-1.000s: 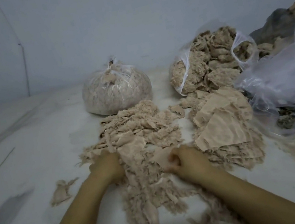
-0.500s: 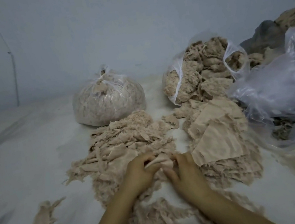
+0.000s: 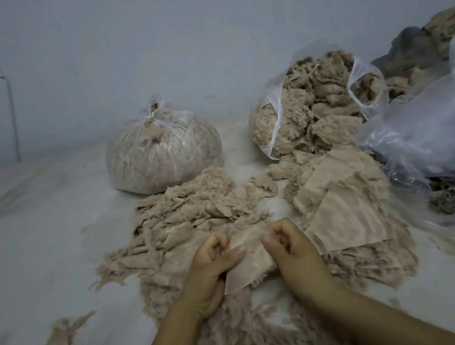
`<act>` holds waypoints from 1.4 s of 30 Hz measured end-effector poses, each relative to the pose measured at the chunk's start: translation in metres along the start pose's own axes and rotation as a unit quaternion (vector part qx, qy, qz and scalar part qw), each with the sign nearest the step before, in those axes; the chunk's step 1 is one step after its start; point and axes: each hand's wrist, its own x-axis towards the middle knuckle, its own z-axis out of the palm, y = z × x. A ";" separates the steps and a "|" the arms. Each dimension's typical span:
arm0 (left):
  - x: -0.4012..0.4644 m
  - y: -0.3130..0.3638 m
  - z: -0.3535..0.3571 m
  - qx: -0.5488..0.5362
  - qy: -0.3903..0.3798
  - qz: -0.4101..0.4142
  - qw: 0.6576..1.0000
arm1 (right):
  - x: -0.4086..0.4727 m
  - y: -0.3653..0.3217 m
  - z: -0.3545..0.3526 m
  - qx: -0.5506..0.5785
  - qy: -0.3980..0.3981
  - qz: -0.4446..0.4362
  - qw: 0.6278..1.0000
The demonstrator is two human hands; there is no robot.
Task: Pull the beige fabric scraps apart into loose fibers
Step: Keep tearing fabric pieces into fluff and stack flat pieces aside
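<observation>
both hands on one beige scrap [image 3: 247, 257] — left hand [image 3: 209, 263] pinches its left edge, right hand [image 3: 289, 248] grips the right, fingers curled tight. it hangs just above the shredded pile [image 3: 197, 217]; tied bag [image 3: 164, 156] behind.

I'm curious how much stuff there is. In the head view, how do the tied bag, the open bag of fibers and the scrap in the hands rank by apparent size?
1. and 2. Tied bag and open bag: look alike, so no ranking.
3. Scrap, pinched by left hand and right hand: smallest, though nearest the camera.
</observation>
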 end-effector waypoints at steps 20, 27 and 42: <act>-0.001 0.001 0.003 0.115 0.091 -0.015 0.989 | 0.000 -0.007 0.012 0.062 -0.096 0.048 0.992; -0.004 0.001 0.014 0.222 0.108 0.059 0.967 | -0.001 -0.008 0.010 0.045 -0.093 0.046 0.994; -0.006 -0.001 0.011 0.268 0.037 -0.058 0.961 | 0.013 -0.001 0.008 0.203 0.047 0.083 0.974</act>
